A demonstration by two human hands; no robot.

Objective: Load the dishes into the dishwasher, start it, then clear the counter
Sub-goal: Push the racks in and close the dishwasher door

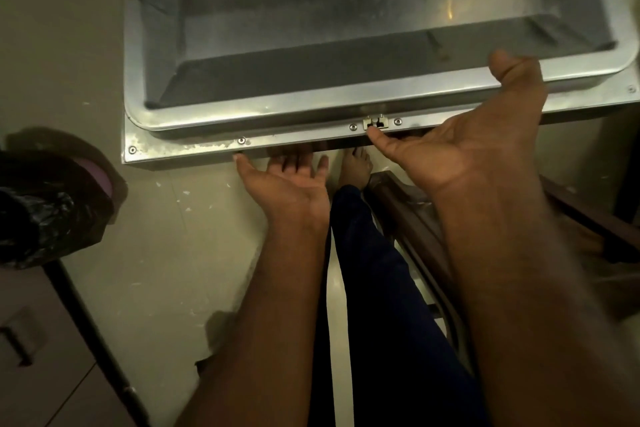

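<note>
One dishwasher door (311,45) lies flat across the upper frame; the step looks like shutting it before starting. Left hand (284,180) and right hand (460,149), palms up, fingers spread wide and holding nothing, sit at its near edge. Next: lift evenly until the latch (375,123) catches. Bin (45,205) at left, chair (412,215) at lower right crowd the legs.
</note>
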